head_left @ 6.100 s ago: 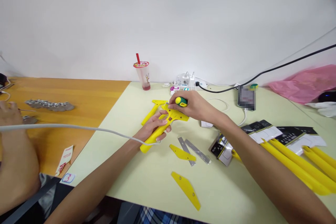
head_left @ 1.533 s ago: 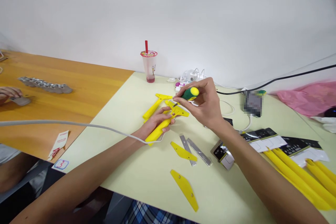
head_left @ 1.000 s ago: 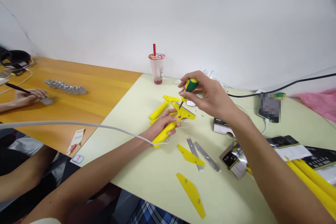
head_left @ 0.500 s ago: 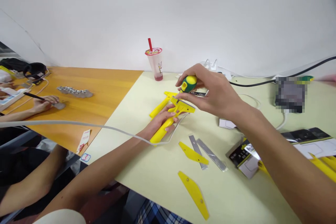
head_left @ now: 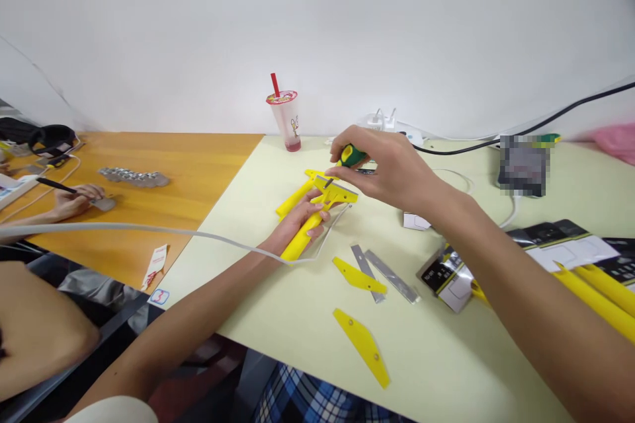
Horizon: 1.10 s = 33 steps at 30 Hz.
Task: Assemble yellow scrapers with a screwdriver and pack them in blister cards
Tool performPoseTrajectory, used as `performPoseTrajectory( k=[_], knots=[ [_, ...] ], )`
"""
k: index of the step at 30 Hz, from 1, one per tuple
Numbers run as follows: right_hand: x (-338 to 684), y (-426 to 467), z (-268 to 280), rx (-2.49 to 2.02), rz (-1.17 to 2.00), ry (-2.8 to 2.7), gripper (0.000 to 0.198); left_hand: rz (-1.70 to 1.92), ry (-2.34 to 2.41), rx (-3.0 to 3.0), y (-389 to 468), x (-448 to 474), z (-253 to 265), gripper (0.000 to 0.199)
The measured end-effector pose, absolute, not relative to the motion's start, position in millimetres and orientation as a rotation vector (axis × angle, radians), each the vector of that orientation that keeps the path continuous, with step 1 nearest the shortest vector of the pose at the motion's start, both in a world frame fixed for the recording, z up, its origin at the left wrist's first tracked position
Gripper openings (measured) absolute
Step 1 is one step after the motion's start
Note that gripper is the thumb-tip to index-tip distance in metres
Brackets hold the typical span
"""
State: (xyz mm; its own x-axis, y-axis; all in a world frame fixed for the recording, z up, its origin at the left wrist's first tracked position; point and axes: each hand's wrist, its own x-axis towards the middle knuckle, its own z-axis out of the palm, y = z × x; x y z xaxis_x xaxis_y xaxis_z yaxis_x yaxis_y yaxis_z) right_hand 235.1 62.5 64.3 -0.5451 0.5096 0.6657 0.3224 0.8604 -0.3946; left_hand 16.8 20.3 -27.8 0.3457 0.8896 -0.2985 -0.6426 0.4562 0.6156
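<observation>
A yellow scraper (head_left: 313, 215) is shown lying on the pale green table (head_left: 278, 317), its handle running toward the near left and its wide head toward the far right. The handle is pinned down by the left hand (head_left: 300, 219), whose fingers are curled closed over it. A green-and-yellow screwdriver (head_left: 350, 156) is gripped in the closed right hand (head_left: 391, 168); its tip is set against the scraper head. A second yellow scraper (head_left: 297, 190) lies just beyond, partly hidden behind the first.

Nearer, to the right of the handle, a loose yellow plate (head_left: 358, 275) is seen touching two metal blades (head_left: 385, 266); another yellow plate (head_left: 361, 346) lies nearer still. Black-and-white packaging cards (head_left: 546, 248) and long yellow handles (head_left: 602, 294) are spread at the right. A drink cup (head_left: 284, 120) with a red straw stands at the far edge by the wall. On the adjoining wooden table (head_left: 198, 165) at left, a co-worker's hand (head_left: 74, 197) rests near a row of metal parts (head_left: 133, 177).
</observation>
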Motion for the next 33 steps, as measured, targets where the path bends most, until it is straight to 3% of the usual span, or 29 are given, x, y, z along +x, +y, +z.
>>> performPoseTrajectory(
  k=[5, 10, 15, 19, 25, 30, 33],
  knots=[
    [236, 62, 63, -0.571, 0.316, -2.230, 0.021, 1.060, 0.635, 0.418, 22, 15, -30, 0.048],
    [233, 62, 58, -0.614, 0.193, -2.185, 0.007, 1.064, 0.667, 0.424, 23, 15, -29, 0.049],
    [234, 62, 60, -0.567, 0.256, -2.203, 0.016, 1.051, 0.647, 0.489, 21, 16, -30, 0.052],
    [232, 62, 58, -0.587, 0.260, -2.116, 0.009, 1.044, 0.704, 0.552, 21, 16, -32, 0.057],
    [227, 60, 54, -0.549, 0.375, -2.164, 0.027, 1.018, 0.705, 0.583, 23, 13, -38, 0.051],
    [222, 61, 44, -0.644, 0.309, -2.072, 0.017, 1.054, 0.703, 0.530, 23, 15, -36, 0.051],
    [221, 61, 43, -0.635, 0.303, -2.078, 0.023, 1.052, 0.716, 0.517, 22, 16, -36, 0.053]
  ],
)
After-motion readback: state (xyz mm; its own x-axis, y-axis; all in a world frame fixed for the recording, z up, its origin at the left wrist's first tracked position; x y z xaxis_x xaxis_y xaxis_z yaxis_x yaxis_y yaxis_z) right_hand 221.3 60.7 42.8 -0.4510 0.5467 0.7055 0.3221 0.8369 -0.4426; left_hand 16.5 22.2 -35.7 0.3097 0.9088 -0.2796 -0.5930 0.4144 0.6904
